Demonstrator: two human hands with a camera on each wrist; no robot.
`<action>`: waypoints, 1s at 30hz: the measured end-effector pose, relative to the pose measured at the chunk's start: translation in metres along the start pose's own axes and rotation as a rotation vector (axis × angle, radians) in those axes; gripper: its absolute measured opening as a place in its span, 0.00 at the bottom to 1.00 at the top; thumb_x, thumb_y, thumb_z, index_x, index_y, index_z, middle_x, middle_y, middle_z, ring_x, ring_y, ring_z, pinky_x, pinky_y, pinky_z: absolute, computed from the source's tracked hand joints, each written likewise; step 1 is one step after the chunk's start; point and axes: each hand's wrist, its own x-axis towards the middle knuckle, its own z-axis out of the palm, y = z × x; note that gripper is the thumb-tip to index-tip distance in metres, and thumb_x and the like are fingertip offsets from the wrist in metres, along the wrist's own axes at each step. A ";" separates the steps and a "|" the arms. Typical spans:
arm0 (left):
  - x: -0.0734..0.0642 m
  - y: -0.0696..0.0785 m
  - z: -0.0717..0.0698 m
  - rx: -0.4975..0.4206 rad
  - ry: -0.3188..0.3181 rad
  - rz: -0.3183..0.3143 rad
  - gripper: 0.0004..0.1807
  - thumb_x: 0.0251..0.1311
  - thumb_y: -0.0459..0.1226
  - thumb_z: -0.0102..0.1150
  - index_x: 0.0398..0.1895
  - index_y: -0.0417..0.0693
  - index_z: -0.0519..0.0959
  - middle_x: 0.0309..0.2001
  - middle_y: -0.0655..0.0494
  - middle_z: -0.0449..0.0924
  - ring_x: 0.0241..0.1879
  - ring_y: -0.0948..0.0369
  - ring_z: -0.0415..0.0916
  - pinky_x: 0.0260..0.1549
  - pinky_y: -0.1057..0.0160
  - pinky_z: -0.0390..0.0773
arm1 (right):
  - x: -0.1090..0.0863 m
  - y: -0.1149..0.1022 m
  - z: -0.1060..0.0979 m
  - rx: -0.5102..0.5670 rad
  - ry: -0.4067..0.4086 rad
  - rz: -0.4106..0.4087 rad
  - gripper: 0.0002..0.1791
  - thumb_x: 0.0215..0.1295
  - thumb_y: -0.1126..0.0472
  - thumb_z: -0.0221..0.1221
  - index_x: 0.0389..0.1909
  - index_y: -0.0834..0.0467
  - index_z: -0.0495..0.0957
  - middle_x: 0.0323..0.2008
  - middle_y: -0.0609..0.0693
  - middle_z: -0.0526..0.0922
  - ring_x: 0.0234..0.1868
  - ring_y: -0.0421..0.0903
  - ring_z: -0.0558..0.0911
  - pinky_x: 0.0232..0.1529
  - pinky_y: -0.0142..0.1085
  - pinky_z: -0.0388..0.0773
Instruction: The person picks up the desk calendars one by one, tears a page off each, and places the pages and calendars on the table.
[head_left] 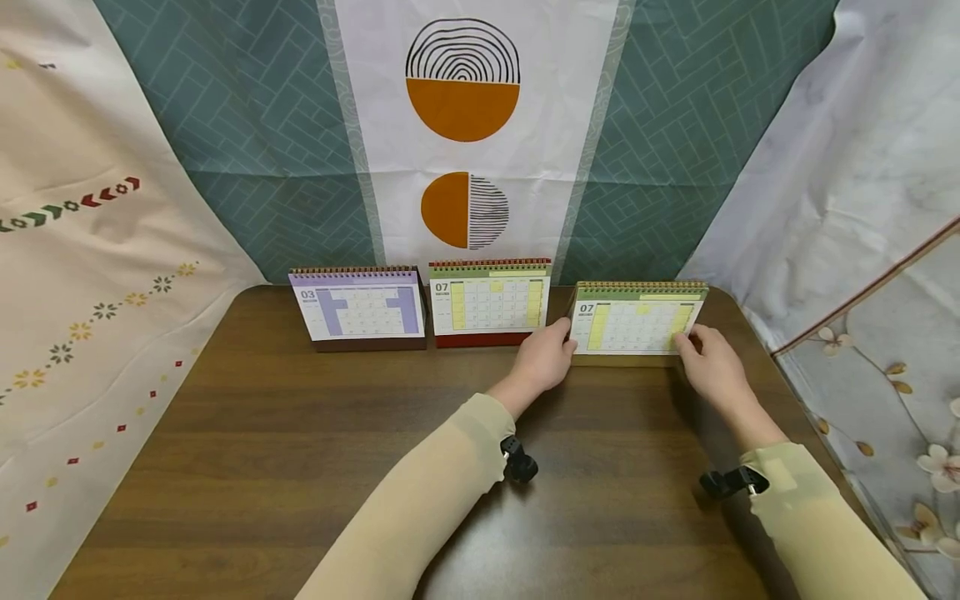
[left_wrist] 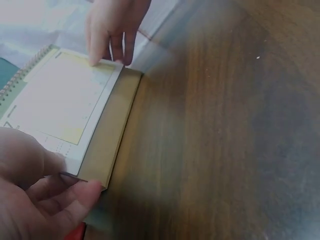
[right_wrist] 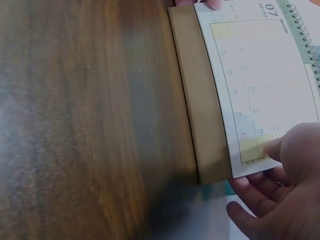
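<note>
A desk calendar (head_left: 633, 325) with a tan base, a green header and "07" on its page stands at the right of the row. My left hand (head_left: 546, 354) holds its left edge. In the left wrist view the left thumb (left_wrist: 50, 161) lies on the page corner, with the fingers around the side. At the other end my right hand (head_left: 712, 364) pinches the right edge. The right wrist view shows that thumb (right_wrist: 276, 148) on the yellow column and the fingers behind. The calendar's back is hidden.
Left of the held calendar stands a red-based "07" calendar (head_left: 491, 304), close to my left hand. Beyond it is a purple "03" calendar (head_left: 362, 308) with a dark base. All are at the back of the brown wooden table (head_left: 300, 467), before a patterned cloth (head_left: 285, 167).
</note>
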 end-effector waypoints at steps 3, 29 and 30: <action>-0.020 0.015 -0.022 -0.019 -0.018 0.010 0.11 0.84 0.42 0.60 0.60 0.49 0.81 0.48 0.55 0.87 0.41 0.58 0.83 0.44 0.56 0.81 | -0.006 0.000 -0.002 -0.001 0.003 -0.001 0.26 0.91 0.49 0.46 0.55 0.71 0.77 0.51 0.68 0.78 0.45 0.62 0.75 0.44 0.53 0.70; -0.093 0.007 -0.091 -0.390 -0.125 0.132 0.10 0.85 0.40 0.58 0.61 0.50 0.79 0.55 0.57 0.85 0.48 0.61 0.79 0.50 0.60 0.77 | -0.059 -0.047 0.003 0.155 0.085 -0.050 0.23 0.92 0.50 0.48 0.62 0.68 0.72 0.45 0.63 0.82 0.36 0.48 0.71 0.34 0.37 0.66; -0.096 0.006 -0.093 -0.397 -0.114 0.136 0.10 0.85 0.40 0.58 0.61 0.50 0.79 0.55 0.57 0.85 0.49 0.61 0.79 0.51 0.60 0.78 | -0.060 -0.051 0.003 0.160 0.086 -0.053 0.23 0.91 0.50 0.48 0.62 0.68 0.73 0.44 0.62 0.81 0.35 0.48 0.71 0.34 0.37 0.66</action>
